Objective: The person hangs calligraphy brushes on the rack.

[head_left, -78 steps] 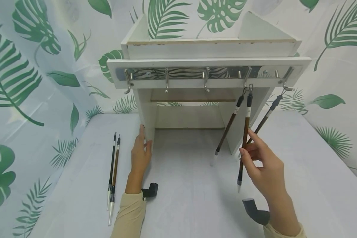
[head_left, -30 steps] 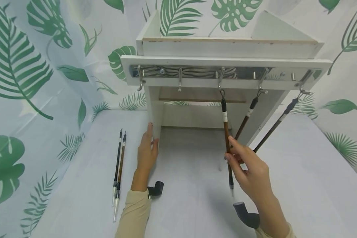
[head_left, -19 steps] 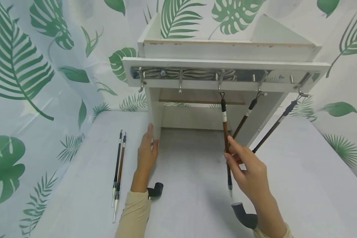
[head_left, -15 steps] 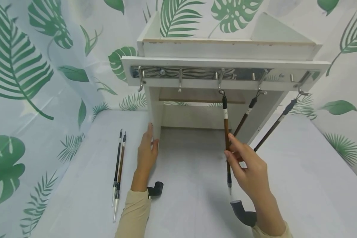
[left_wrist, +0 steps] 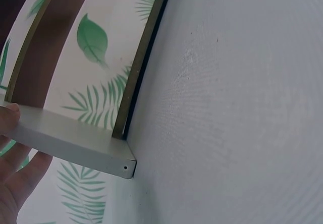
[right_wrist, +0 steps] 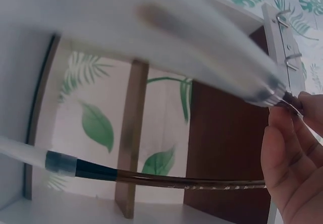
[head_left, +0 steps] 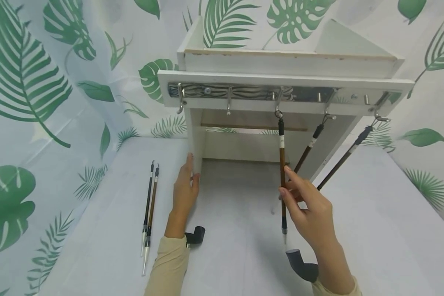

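Right hand: the right hand [head_left: 311, 211] pinches the lower shaft of a brush [head_left: 282, 164] between thumb and curled fingers; the right wrist view shows the fingers [right_wrist: 290, 158] by the shaft.
Left hand: the left hand [head_left: 184, 191] lies with straight fingers flat against the left side panel [head_left: 197, 137] of a white shelf unit [head_left: 281, 65], holding nothing; the left wrist view shows fingertips [left_wrist: 15, 158] on the panel's edge [left_wrist: 70, 143].
Held brush: long axis nearly upright; loop end up on the middle hook [head_left: 278, 102], bristle tip down toward the desk [head_left: 244, 246], hanging clear of it just in front of the unit's opening.
Loose brushes: two more brushes [head_left: 149, 211] lie side by side on the desk left of the left hand, long axes running away from the person, pale tips toward the person.
Hanging brushes: two others hang to the right, one [head_left: 306, 150] from the fourth hook [head_left: 327, 115] and one [head_left: 342, 158] from the fifth hook [head_left: 379, 117], both slanting down and to the left.
Hook rail: a metal rail [head_left: 281, 93] across the unit's front carries five hooks; the two on the left [head_left: 203, 100] are bare.
Backdrop: a white cloth with green leaves [head_left: 29, 82] hangs behind and at the sides.
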Motion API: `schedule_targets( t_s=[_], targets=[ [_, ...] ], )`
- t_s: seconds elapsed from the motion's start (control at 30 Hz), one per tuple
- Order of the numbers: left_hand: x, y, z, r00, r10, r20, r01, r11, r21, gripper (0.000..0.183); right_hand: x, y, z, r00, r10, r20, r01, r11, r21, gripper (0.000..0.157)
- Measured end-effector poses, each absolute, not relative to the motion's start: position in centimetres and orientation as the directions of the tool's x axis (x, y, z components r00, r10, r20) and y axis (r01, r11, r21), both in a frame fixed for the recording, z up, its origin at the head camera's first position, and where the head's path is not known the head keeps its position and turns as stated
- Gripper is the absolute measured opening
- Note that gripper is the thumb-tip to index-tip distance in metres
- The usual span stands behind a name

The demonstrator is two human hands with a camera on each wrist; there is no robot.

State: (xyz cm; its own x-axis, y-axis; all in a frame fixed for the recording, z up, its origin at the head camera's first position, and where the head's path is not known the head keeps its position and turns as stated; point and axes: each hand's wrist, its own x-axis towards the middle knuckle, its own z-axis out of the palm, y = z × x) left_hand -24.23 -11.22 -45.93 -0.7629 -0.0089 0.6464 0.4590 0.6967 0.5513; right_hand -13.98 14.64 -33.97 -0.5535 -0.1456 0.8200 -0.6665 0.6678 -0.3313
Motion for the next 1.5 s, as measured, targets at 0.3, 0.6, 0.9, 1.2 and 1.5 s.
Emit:
schedule_targets(
  t_s=[0.3, 0.6, 0.9, 1.2, 1.5],
  targets=[
    [-24.1, -11.1, -45.6, -0.787, -0.024, 0.617, 0.439, 0.682, 0.585, 0.064, -14.2, 14.8, -34.1, -0.560, -0.197, 0.804, -0.666, 0.685, -0.296, 0.043],
    [-24.0, -11.1, -45.7, -0.784, -0.022, 0.620, 0.438, 0.688, 0.578, 0.064, -14.4, 15.0, -34.4, -0.566, -0.229, 0.792, -0.677, 0.677, -0.288, 0.040],
    [-24.0, -11.1, -45.6, -0.769, -0.020, 0.639, 0.457, 0.682, 0.571, 0.064, -14.6, 14.9, -34.7, -0.569, -0.220, 0.792, -0.675, 0.675, -0.297, 0.039],
    [-24.2, -11.0, -45.9, -0.778, -0.024, 0.627, 0.448, 0.678, 0.582, 0.066, -15.3, 14.6, -35.7, -0.676, -0.200, 0.709, -0.621, 0.674, -0.401, 0.064],
    [-24.2, -11.0, -45.7, -0.788, -0.029, 0.615, 0.444, 0.665, 0.600, 0.064, -16.1, 14.5, -37.1, -0.734, -0.230, 0.639, -0.567, 0.727, -0.389, 0.058]
  ],
)
